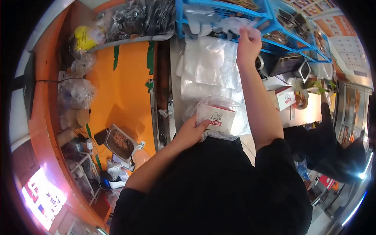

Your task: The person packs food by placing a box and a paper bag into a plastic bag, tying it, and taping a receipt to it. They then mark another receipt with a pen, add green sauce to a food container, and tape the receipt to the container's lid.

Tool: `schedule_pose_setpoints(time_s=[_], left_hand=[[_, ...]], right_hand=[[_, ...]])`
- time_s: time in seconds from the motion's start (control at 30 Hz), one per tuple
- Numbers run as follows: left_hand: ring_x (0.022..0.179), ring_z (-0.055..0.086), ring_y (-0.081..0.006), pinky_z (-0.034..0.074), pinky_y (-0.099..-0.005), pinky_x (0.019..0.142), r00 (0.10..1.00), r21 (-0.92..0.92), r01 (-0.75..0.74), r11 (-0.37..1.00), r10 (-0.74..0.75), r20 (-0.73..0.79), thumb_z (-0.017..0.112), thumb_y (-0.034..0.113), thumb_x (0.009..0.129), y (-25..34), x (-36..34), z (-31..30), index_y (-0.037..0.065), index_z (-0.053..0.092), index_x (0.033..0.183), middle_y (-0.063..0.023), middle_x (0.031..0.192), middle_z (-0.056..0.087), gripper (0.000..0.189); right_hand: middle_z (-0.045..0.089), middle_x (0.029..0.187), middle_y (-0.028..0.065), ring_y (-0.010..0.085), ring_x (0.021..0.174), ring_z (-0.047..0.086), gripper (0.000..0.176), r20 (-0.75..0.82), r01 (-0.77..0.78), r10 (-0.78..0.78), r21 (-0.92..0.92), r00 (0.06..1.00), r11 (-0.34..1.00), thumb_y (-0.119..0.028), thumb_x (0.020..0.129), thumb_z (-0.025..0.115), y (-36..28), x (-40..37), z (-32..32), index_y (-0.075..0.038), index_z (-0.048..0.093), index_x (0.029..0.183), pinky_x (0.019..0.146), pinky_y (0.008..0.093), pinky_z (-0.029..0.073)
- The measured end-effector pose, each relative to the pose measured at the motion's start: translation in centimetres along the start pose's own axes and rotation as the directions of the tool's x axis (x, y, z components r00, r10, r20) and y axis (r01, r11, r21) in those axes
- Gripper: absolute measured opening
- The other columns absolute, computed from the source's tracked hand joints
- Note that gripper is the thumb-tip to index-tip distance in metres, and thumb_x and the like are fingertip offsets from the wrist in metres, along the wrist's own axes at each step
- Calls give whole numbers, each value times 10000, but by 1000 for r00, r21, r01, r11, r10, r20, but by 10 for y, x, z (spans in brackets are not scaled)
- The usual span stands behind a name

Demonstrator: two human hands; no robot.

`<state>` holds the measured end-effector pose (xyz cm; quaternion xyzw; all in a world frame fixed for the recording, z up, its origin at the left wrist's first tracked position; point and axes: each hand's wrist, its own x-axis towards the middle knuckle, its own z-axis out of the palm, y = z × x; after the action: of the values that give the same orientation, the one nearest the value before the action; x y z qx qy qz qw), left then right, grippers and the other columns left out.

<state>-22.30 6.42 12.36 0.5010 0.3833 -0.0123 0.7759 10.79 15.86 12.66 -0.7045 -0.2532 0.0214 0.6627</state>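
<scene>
My left hand [192, 131] grips a white and red printed food box [220, 118] in front of my body, with the thumb across its near face. A clear plastic bag [203, 102] surrounds the box, its loose edges standing out around it. Farther forward, my right hand [249, 46] is raised at the front of a blue basket, its fingers closed on a thin clear plastic bag [235, 24]. Between the two hands, a stack of flat clear plastic bags [211, 62] lies on the counter.
Blue plastic baskets [244, 13] line the back. An orange counter [121, 86] to the left carries a metal tray of food [122, 141]. Black plastic packs [145, 19] fill a tray at back left. Another printed box [285, 98] and a person in dark clothing [325, 145] are at right.
</scene>
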Motion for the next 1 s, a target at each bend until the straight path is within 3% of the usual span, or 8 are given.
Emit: schedule_pose_setpoints(time_s=[0.1, 0.23, 0.27, 0.4, 0.57, 0.63, 0.77, 1.0], left_hand=[[560, 527, -89, 430, -291, 494, 1000, -63, -2, 998, 1, -11, 571, 309, 1112, -5, 6, -1, 45, 622, 1156, 12, 742, 570, 272], [490, 499, -114, 432, -328, 442, 996, -339, -42, 940, 13, -87, 537, 324, 1125, -17, -3, 3, 72, 601, 1175, 0, 755, 557, 265], [468, 488, -123, 435, -341, 428, 993, -424, -90, 901, 49, -107, 527, 329, 1130, -14, -2, 4, 80, 596, 1197, -6, 767, 556, 267], [530, 494, -111, 430, -315, 476, 959, -228, -214, 950, 160, -235, 511, 327, 1139, -8, -3, 9, 78, 591, 1138, -15, 789, 571, 262], [790, 540, -102, 462, -292, 679, 896, 137, -355, 925, 379, -234, 663, 290, 1071, -19, 6, 7, 38, 595, 1124, -23, 844, 581, 267], [799, 521, -110, 463, -306, 702, 879, 398, -309, 864, 419, -227, 742, 293, 1012, -19, 12, 5, 30, 585, 1051, -25, 840, 552, 309], [810, 516, -132, 473, -329, 734, 875, 499, -288, 817, 436, -209, 710, 277, 1030, -11, 3, 11, 9, 581, 1056, -53, 864, 567, 299], [889, 515, -135, 465, -314, 813, 866, 434, -186, 882, 355, -351, 637, 210, 1070, 1, -29, 29, 7, 563, 1157, -73, 963, 575, 233]], right_hand=[[660, 1183, 63, 206, 1059, 668, 261, -43, -298, 349, 428, 936, 853, -216, 1034, 704, -80, -43, -51, -66, 616, 1229, 856, 394, 576], [654, 1054, 89, 242, 908, 639, 170, -203, 262, -335, -315, 920, 912, -192, 1042, 654, 7, -217, -158, -25, 659, 1014, 760, 376, 531], [647, 1059, 143, 334, 938, 624, 151, 331, 548, -625, 302, 706, 780, -135, 1004, 661, 5, -230, -166, -6, 668, 1084, 810, 411, 528], [583, 1468, 273, 395, 1359, 577, 452, 772, 257, 386, -561, 504, 786, -112, 948, 657, -56, -273, -157, -15, 615, 1388, 1082, 439, 517], [712, 1298, 204, 301, 1198, 708, 412, 855, 621, 262, -508, 447, 597, -148, 975, 630, -131, -239, -187, -43, 631, 1373, 962, 436, 567], [762, 1141, 193, 314, 1073, 745, 383, 668, -197, 719, -691, 194, 695, -104, 950, 628, -175, -177, -227, -45, 666, 1327, 899, 440, 584], [709, 1231, 201, 384, 1128, 711, 552, 276, 227, 357, -958, 892, 174, -35, 910, 604, -41, -74, -376, -133, 590, 1453, 913, 459, 597], [321, 1722, 72, 282, 1577, 327, 880, 867, 914, 291, -392, 405, -105, -89, 885, 688, 130, 26, -459, -268, 314, 1661, 1289, 549, 245]])
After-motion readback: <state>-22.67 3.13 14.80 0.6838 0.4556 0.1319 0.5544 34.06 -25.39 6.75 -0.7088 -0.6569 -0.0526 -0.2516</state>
